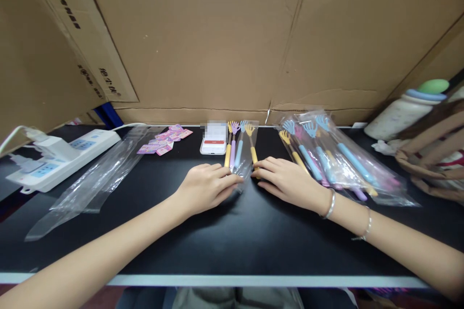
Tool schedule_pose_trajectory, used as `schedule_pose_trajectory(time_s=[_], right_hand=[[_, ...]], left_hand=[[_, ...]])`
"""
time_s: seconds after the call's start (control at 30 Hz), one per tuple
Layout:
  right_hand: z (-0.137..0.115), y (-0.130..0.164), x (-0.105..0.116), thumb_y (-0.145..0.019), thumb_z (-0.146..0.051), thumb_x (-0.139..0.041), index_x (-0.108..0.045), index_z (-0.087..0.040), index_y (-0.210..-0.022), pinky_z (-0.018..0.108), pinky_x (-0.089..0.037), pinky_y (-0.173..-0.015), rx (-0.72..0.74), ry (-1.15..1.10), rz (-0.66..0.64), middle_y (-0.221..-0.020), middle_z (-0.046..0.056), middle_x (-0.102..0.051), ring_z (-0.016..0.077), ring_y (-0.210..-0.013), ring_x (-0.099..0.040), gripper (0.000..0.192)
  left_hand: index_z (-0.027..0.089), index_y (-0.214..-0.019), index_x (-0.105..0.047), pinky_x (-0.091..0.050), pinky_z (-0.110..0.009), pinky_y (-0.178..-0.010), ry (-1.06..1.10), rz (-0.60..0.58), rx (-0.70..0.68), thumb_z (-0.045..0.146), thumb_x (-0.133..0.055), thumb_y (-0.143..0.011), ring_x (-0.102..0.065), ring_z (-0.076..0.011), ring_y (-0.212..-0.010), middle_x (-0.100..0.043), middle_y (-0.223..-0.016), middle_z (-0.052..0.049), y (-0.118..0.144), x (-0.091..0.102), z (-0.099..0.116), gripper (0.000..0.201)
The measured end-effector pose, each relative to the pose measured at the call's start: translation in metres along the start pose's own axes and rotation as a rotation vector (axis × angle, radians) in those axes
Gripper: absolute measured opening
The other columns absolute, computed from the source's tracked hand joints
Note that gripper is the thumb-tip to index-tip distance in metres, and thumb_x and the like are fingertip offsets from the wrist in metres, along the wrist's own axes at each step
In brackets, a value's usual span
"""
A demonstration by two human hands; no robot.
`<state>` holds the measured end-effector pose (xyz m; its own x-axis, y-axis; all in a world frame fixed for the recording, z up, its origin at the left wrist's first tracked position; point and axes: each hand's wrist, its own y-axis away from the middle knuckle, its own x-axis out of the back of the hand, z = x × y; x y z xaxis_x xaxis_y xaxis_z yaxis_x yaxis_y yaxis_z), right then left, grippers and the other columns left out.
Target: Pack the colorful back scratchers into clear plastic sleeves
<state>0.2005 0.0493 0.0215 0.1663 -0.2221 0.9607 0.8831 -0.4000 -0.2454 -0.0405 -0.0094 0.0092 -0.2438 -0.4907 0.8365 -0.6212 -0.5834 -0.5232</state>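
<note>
Curling over the lower end of a slim stick with a yellow claw head and yellow handle [253, 147], the right hand [286, 178] has its fingers closed on that handle near the centre of the frame. Just left of it, the left hand [203, 188] rests its bent fingers at the lower edge of a thin, glossy clear plastic sleeve [247, 168]; whether they pinch the film cannot be told. Beside the sleeve's glossy film, three similar claw-headed sticks, yellow [228, 152], purple [233, 152] and pale blue [239, 153], lie side by side, heads toward the back.

Crinkled, shiny clear bags of more coloured claw-headed sticks [337, 154] spread right of centre, just beyond the right hand. Flat clear plastic sleeves [97, 178] stretch along the left, near small pink and purple printed cards [165, 140] and a white rectangular device [213, 147].

A smooth black stretch of desk [217, 251] runs from the hands to its pale front edge at the bottom of the frame. Creased brown cardboard [203, 34] walls the back. A white power strip [90, 147] sits at left; a pale bottle with a green top [398, 116] leans in view at right, near a brown bag [420, 154].
</note>
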Motion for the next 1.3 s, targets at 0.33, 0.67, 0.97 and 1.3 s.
schedule_pose_trajectory(time_s=[0.33, 0.67, 0.97, 1.3], right_hand=[[0.012, 0.019, 0.006, -0.091, -0.026, -0.048, -0.055, -0.019, -0.086, 0.025, -0.034, -0.057, -0.288, 0.089, 0.013, -0.079, 0.002, -0.066, 0.0153, -0.067, -0.062, 0.011], [0.002, 0.022, 0.01, -0.082, -0.019, -0.049, -0.056, -0.023, -0.093, 0.024, -0.029, -0.053, -0.392, 0.067, -0.103, -0.081, 0.0, -0.071, 0.0169, -0.065, -0.065, 0.013], [0.015, 0.031, 0.04, -0.085, -0.025, -0.044, -0.054, -0.023, -0.104, 0.025, -0.031, -0.052, -0.611, 0.146, -0.115, -0.07, 0.0, -0.068, 0.0194, -0.059, -0.063, 0.022], [0.03, 0.037, 0.022, -0.093, -0.029, -0.037, -0.045, -0.014, -0.122, 0.028, -0.028, -0.047, -0.649, 0.245, -0.266, -0.074, 0.009, -0.07, 0.0267, -0.061, -0.067, 0.033]], left_hand=[[0.027, -0.1, -0.066, -0.04, -0.023, -0.062, 0.0, -0.036, -0.03, 0.027, -0.045, -0.094, -0.06, -0.0124, -0.072, -0.067, -0.081, 0.002, -0.001, -0.002, 0.002, 0.022], [0.027, -0.097, -0.065, -0.037, -0.024, -0.061, -0.009, -0.073, -0.059, 0.029, -0.044, -0.096, -0.058, -0.0127, -0.073, -0.065, -0.075, 0.003, 0.002, -0.005, 0.002, 0.021], [0.026, -0.101, -0.066, -0.039, -0.023, -0.062, 0.03, -0.079, -0.073, 0.03, -0.041, -0.097, -0.058, -0.012, -0.074, -0.064, -0.075, 0.001, 0.0, -0.005, 0.003, 0.026], [0.025, -0.103, -0.067, -0.042, -0.02, -0.064, 0.031, -0.069, -0.082, 0.033, -0.038, -0.099, -0.058, -0.011, -0.076, -0.066, -0.077, 0.001, 0.0, -0.004, 0.003, 0.031]])
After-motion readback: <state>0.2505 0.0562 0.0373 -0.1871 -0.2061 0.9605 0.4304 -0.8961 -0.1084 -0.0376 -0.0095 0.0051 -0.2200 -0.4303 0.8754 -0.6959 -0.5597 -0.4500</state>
